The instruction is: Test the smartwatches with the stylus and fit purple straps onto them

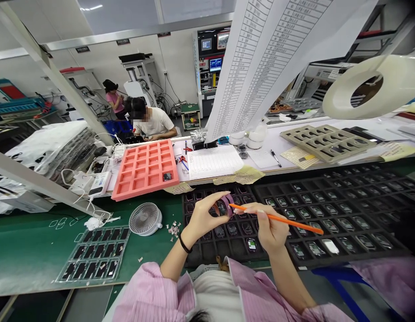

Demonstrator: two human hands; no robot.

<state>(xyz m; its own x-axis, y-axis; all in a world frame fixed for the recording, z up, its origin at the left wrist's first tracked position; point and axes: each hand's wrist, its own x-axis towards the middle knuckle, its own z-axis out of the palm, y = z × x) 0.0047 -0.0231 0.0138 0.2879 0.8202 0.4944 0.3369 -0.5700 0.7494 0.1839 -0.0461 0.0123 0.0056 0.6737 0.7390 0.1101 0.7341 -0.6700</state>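
Observation:
Between its thumb and fingers, my left hand (205, 216) holds a small purple-edged frame (228, 205) upright above a black tray (239, 249). My right hand (271, 227) grips an orange stick (294, 223) like a pen, and its left tip touches or nearly touches the frame. Small watch-like parts lie in the compartments of the black tray below. One part with a lit screen (251, 244) sits near the tray's front edge. A second black tray (294, 264) with more such parts extends to the right.
A small round fan (145, 219) stands left of my hands, beside scattered bits (174, 229). Farther left is a clear tray (126, 238) with black pieces. A pink tray (145, 191) and papers (214, 162) lie on the shelf; a tape roll (337, 96) hangs at right. People work beyond.

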